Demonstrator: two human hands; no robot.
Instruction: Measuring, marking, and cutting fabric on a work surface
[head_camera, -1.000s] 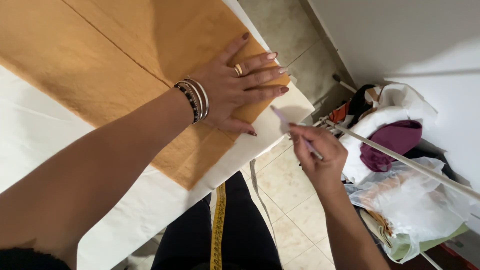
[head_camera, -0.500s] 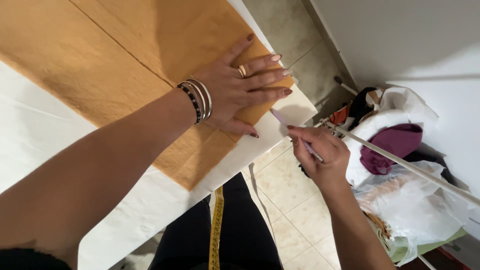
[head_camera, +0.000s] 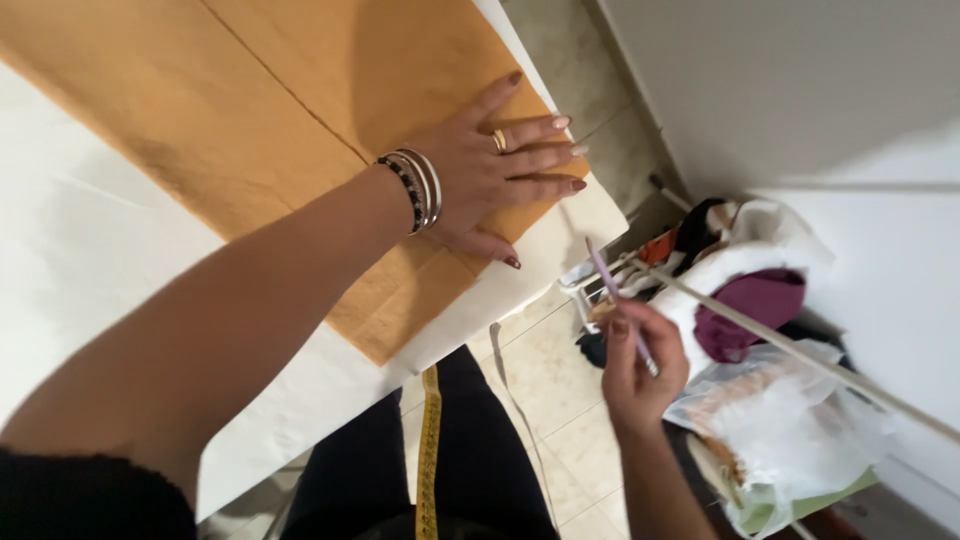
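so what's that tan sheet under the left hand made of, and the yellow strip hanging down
The tan sheet looks like brown kraft paper: matte, with a sharp straight crease and light crinkles. It could be stiff fabric. The yellow strip looks like a soft vinyl or cloth measuring tape: it hangs limp and narrow.

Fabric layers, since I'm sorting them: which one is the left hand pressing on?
The left hand lies flat on the orange-brown fabric, the top layer; the white fabric beneath shows only around its edges.
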